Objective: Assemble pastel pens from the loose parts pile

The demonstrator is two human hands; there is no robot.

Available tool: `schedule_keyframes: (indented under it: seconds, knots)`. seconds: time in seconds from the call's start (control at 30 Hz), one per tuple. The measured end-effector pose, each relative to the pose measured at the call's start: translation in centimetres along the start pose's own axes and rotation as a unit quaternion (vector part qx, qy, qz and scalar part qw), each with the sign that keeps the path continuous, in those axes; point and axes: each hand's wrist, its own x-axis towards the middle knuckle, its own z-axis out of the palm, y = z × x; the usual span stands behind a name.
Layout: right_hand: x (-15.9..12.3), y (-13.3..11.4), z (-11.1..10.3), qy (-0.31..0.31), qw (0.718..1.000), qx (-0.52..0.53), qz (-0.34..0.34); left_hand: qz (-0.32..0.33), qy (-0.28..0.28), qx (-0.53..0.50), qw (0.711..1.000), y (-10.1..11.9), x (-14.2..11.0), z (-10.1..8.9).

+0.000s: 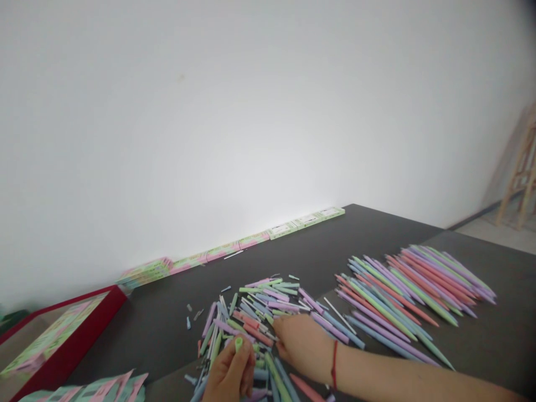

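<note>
A heap of pastel pen parts (255, 312) lies on the dark table (326, 245) in front of me. My left hand (230, 375) is at the bottom edge, fingers curled round a green pen piece (238, 343). My right hand (304, 346), with a red string on the wrist, reaches left into the heap, palm down; its fingertips are hidden among the pieces. To the right lies a spread of several long assembled pens (410, 296) in purple, green, pink and blue.
A row of green and pink flat packs (234, 248) runs along the white wall. A red tray (62, 340) with printed cards sits at the left. More cards (96, 389) lie at the bottom left. A wooden stool (521, 178) stands far right.
</note>
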Motion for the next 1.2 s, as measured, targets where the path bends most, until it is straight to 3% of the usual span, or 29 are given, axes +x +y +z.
schedule_keyframes:
  seconds: [0.2, 0.43, 0.6, 0.7, 0.93, 1.03, 1.2]
  knots:
    - [1.3, -1.6, 0.0, -0.046, 0.999, -0.016, 0.009, -0.005, -0.019, 0.016, 1.0, 0.2, 0.1, -0.2]
    - [1.0, 2.2, -3.0, -0.054, 0.996, 0.059, -0.032, 0.03, -0.048, 0.014, 0.998, -0.6, 0.6, 0.1]
    - [0.0, 2.3, -3.7, -0.1, 0.954, 0.259, -0.114, 0.024, -0.037, 0.007, 0.999, -0.8, 0.9, 0.6]
    - [-0.1, 1.2, -3.2, -0.12, 0.938, 0.292, -0.141, -0.005, -0.045, -0.02, 0.999, -0.5, 0.9, 0.5]
    - [0.1, 1.7, -2.7, -0.188, 0.927, 0.303, -0.116, -0.082, -0.021, -0.123, 0.989, -0.2, 1.2, 0.1]
    - [0.2, 2.4, -2.8, -0.229, 0.92, 0.305, -0.088, -0.068, 0.002, -0.119, 0.991, 0.0, 1.4, -0.2]
    - [0.6, 3.2, -3.8, -0.24, 0.891, 0.384, -0.023, -0.116, -0.032, -0.083, 0.989, -0.4, 1.7, -0.3]
